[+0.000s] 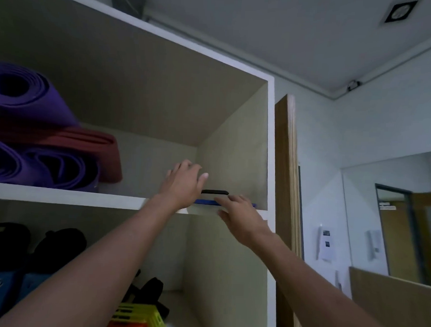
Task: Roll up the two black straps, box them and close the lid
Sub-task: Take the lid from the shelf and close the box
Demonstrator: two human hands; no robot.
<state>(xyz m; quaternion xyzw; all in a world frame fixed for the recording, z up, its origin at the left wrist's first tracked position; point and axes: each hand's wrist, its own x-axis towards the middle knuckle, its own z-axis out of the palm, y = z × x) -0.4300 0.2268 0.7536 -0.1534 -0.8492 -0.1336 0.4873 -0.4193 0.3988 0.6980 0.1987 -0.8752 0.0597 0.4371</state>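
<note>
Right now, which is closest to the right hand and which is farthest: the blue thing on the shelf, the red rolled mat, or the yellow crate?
Head view, from the right hand:
1. Blue thing, on the shelf edge at the fingertips.
2. Red rolled mat, left on the same shelf.
3. Yellow crate, low on the shelf below.

matt foam mats (pixel 49 166) (purple, red) on smooth white-edged shelf (pixel 84 197).

Dim, bluish-grey light. Cupboard interior (pixel 137 110) deeply shadowed at left. Wide-angle bending at edges; rolled mats (pixel 33 130) soft, slightly blurred.
</note>
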